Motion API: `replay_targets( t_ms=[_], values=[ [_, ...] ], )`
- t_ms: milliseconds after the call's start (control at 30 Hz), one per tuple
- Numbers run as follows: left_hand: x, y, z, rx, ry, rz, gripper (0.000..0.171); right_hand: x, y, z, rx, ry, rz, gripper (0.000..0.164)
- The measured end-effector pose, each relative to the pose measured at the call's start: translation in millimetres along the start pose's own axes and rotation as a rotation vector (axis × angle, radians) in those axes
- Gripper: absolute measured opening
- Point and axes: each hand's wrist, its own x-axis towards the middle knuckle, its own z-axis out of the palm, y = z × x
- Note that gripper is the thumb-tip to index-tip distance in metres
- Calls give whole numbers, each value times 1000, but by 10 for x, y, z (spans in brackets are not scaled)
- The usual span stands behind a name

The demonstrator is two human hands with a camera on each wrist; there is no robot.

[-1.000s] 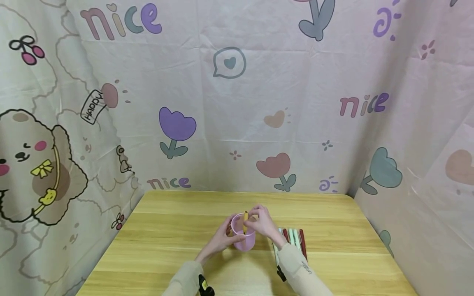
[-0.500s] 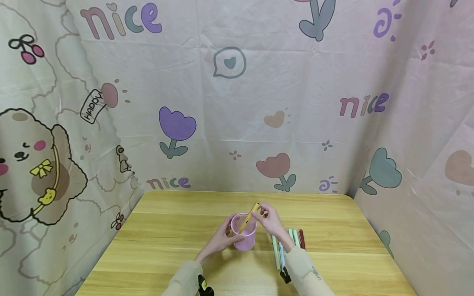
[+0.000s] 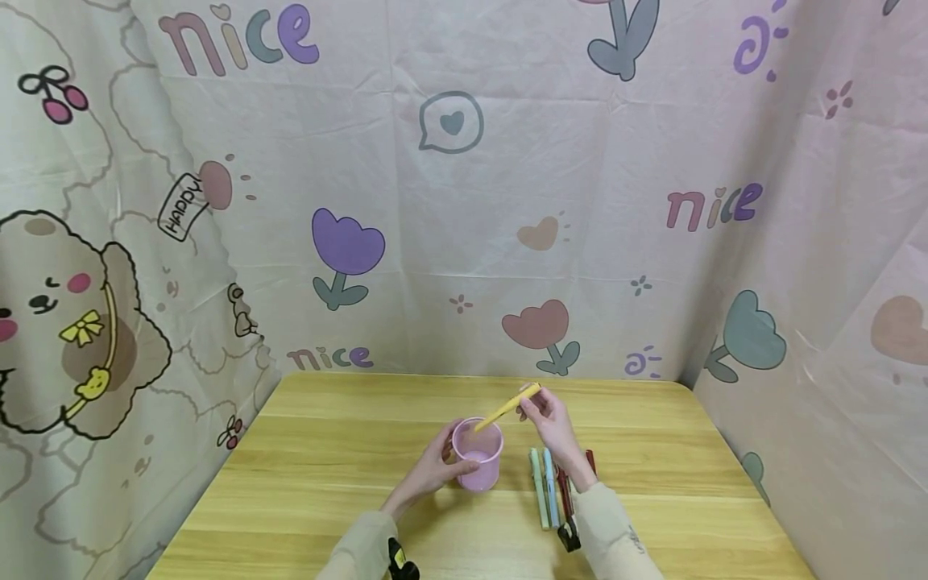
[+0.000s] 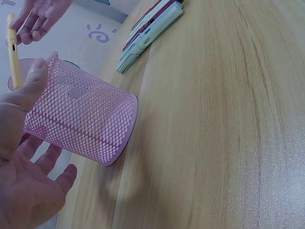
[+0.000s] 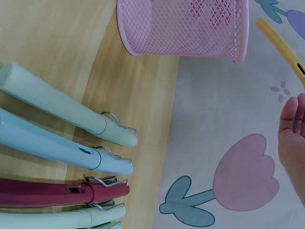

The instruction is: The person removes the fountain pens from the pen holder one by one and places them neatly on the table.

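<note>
A pink mesh pen holder stands on the table, and my left hand grips it from the left side. In the left wrist view the thumb lies along the holder near its rim. My right hand pinches a yellow pen by its upper end, up and to the right of the holder. The pen slants, its lower tip over the holder's mouth in the head view. The right wrist view shows a gap between the yellow pen and the rim. No pens show inside the holder.
Right of the holder, several pens lie side by side: a light green pen, a blue pen, a dark red pen and more, partly under my right forearm. A printed cloth hangs behind the wooden table.
My right hand has moved up and to the right, drawing the yellow pen out of the pen holder and tilting it over. The left hand and holder have stayed in place.
</note>
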Motion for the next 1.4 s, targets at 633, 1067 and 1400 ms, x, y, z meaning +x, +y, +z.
replay_targets(
  t_ms=[633,1067,1400],
  values=[
    [-28,12,10,35,32,-30,84,-72,-145,-191,264,34,15,35],
    [-43,106,13,20,26,-24,83,-198,-409,-408,140,145,198,40],
    [-21,49,5,32,25,-9,83,-388,-488,-613,2,123,256,45]
  ],
)
